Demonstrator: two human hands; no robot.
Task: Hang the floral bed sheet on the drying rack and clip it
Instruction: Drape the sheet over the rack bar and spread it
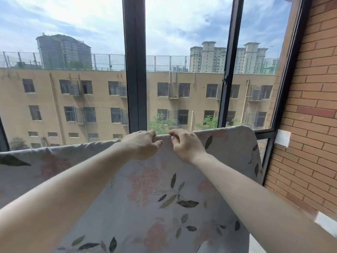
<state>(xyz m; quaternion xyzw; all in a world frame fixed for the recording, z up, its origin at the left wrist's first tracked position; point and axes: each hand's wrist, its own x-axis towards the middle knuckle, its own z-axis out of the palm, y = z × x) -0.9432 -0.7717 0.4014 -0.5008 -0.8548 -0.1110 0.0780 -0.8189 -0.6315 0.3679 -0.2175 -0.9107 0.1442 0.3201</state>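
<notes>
The floral bed sheet, pale grey with pink blossoms and dark leaves, hangs over a rail that it hides, its top fold running from the left edge to the right end near the brick wall. My left hand grips the top fold at the middle, fingers curled over it. Just to its right, my right hand pinches the same fold, fingers bent over the top. The drying rack and any clip are out of sight.
Right behind the sheet stands a large window with dark frames, showing a tan building outside. A brick wall closes the right side, with a white patch on it. The sheet's right end hangs close to that wall.
</notes>
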